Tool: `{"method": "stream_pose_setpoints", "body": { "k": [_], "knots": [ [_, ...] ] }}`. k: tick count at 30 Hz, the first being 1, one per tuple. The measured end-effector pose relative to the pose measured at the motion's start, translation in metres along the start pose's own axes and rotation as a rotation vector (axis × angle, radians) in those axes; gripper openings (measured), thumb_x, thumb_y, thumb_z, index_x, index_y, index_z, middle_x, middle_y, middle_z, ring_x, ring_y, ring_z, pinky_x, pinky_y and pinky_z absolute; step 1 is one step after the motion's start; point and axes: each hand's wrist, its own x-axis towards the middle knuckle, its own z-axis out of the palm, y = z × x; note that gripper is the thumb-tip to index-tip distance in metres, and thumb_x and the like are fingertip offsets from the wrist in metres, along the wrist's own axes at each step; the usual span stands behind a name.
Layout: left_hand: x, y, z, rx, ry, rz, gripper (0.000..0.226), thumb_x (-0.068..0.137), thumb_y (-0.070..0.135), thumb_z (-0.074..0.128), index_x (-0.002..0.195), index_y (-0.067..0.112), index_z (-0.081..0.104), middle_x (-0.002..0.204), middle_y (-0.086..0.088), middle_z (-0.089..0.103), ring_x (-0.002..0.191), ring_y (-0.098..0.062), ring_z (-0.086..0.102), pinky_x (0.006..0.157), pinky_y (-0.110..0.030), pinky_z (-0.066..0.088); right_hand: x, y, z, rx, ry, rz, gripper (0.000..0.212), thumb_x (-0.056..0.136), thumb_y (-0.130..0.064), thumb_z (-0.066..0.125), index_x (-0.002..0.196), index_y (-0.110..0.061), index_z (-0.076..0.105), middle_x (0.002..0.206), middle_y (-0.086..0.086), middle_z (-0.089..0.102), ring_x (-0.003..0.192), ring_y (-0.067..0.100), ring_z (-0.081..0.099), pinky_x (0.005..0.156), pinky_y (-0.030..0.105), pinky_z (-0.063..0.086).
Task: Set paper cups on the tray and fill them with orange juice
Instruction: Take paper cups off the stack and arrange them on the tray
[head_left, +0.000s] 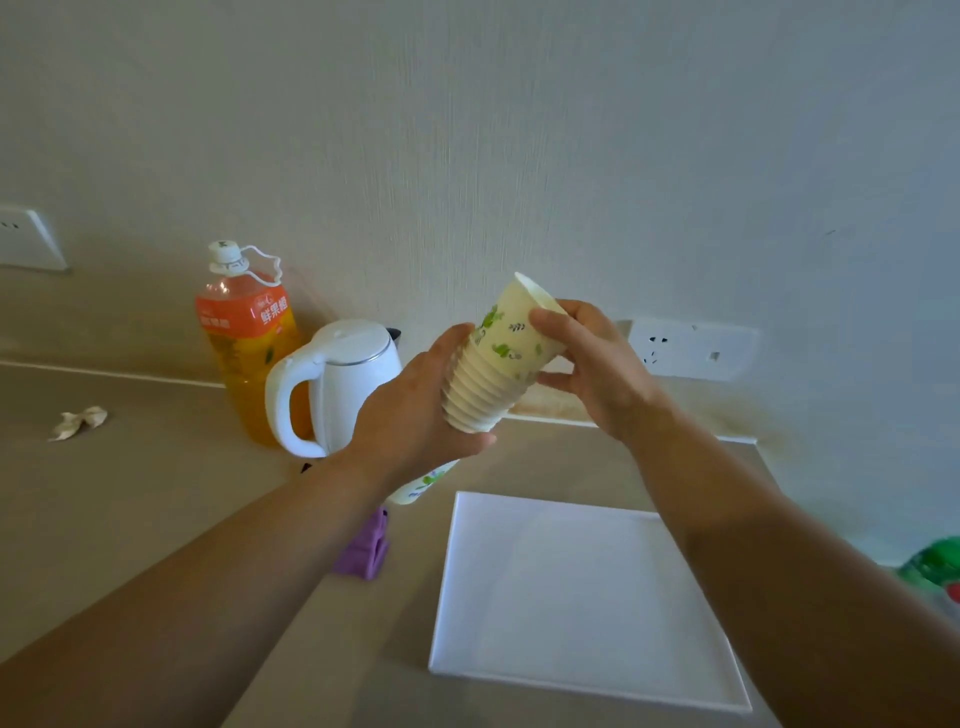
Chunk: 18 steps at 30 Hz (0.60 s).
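The stack of paper cups (493, 364) is cream, printed with scattered green leaves and small dark sprigs. The juice bottle (249, 374) shows orange liquid, and its label (244, 314) is orange with white characters under a white cap (224, 254). The kettle (343, 379) is white with a thin silver band and a dark spout tip. The tray (571, 597) is plain white, the counter (130, 493) beige, and the wall (519, 130) off-white with a fine vertical grain. A small object (363, 551) is purple, a crumpled scrap of paper (78, 422) pale tan, and the wall socket (691, 349) white.
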Motion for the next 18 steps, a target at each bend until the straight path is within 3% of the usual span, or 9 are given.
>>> {"method": "stream_pose_setpoints", "body": {
  "k": [4, 6, 14, 18],
  "knots": [
    [-0.012, -0.021, 0.001, 0.023, -0.019, -0.133, 0.099, 0.068, 0.035, 0.082, 0.145, 0.031, 0.020, 0.118, 0.013, 0.055, 0.105, -0.017, 0.058, 0.082, -0.035, 0.046, -0.006, 0.008, -0.010, 0.222, 0.095, 0.010, 0.049, 0.070, -0.039, 0.067, 0.112, -0.017, 0.053, 0.107, 0.005, 0.062, 0.101, 0.022, 0.065, 0.081, 0.044, 0.056],
    [-0.021, -0.037, 0.001, -0.037, -0.024, -0.229, 0.103, 0.067, 0.033, 0.084, 0.147, 0.030, 0.019, 0.117, 0.014, 0.053, 0.104, -0.014, 0.055, 0.079, -0.029, 0.040, -0.010, 0.026, -0.017, 0.243, 0.133, 0.057, 0.053, 0.071, -0.038, 0.068, 0.116, -0.017, 0.051, 0.113, 0.007, 0.061, 0.105, 0.023, 0.064, 0.079, 0.043, 0.057],
    [-0.058, -0.075, 0.021, -0.153, -0.041, -0.366, 0.109, 0.062, 0.035, 0.086, 0.145, 0.040, 0.016, 0.134, 0.008, 0.048, 0.116, -0.021, 0.053, 0.096, -0.042, 0.047, -0.027, 0.146, -0.011, -0.133, 0.075, 0.401, 0.056, 0.076, -0.019, 0.078, 0.120, -0.024, 0.045, 0.110, -0.004, 0.056, 0.108, 0.019, 0.057, 0.089, 0.042, 0.052],
    [-0.062, -0.087, 0.026, -0.201, -0.057, -0.391, 0.110, 0.063, 0.033, 0.087, 0.146, 0.040, 0.015, 0.131, 0.011, 0.046, 0.118, -0.017, 0.051, 0.095, -0.036, 0.045, -0.022, 0.182, 0.005, -0.312, 0.093, 0.362, 0.075, 0.068, -0.020, 0.085, 0.129, -0.020, 0.041, 0.108, -0.007, 0.051, 0.105, 0.016, 0.051, 0.087, 0.035, 0.048]
  ]
}}
